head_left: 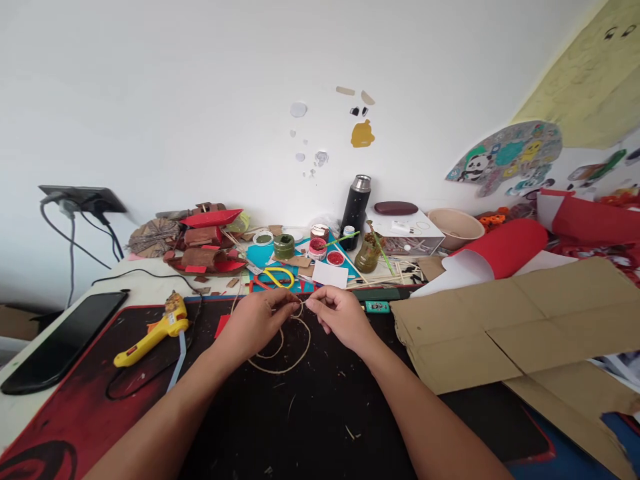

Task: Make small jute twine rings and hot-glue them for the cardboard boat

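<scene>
A thin tan twine [293, 369] runs between my two hands and hangs in loose loops onto the black mat [280, 427]. My left hand [260, 317] pinches it between thumb and fingers. Close beside it, my right hand [343, 317] pinches the twine too, the fingertips nearly meeting. Just beyond my left hand lie yellow-handled scissors [280, 275], partly covered. A small red piece [222, 325] sits by my left wrist. What the fingertips do with the twine is too small to make out fully.
A yellow glue gun [155, 337] lies at left near a dark phone-like slab [65, 343]. Cardboard sheets [515, 320] cover the right side. Behind stand open paint jars [284, 247], a black flask [356, 213], and red-brown cardboard models [205, 257].
</scene>
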`<state>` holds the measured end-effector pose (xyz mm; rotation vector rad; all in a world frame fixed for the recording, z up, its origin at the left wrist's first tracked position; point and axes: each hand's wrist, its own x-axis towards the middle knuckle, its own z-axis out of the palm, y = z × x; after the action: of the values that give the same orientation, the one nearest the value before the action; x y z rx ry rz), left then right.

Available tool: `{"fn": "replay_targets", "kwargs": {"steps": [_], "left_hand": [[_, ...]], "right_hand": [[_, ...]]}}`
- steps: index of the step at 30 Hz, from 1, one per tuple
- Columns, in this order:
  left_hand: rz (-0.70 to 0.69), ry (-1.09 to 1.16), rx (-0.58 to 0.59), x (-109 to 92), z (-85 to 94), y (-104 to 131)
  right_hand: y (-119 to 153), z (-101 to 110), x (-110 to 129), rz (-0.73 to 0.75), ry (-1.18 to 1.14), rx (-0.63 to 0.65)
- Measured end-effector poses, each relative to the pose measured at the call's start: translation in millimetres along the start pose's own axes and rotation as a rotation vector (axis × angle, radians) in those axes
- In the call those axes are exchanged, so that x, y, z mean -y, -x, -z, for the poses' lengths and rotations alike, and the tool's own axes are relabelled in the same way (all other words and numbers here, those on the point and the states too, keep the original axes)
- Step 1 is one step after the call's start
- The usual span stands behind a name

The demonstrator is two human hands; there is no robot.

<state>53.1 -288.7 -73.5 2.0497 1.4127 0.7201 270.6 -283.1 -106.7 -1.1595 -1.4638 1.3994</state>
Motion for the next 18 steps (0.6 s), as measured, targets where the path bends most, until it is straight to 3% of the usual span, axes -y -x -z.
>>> {"fn": "replay_targets", "kwargs": {"steps": [18], "left_hand": [[0.138, 0.262, -0.109, -2.5, 7.7, -5.2]], "right_hand": [[-3.4, 1.6, 0.6, -0.021, -0.176, -0.080]]}}
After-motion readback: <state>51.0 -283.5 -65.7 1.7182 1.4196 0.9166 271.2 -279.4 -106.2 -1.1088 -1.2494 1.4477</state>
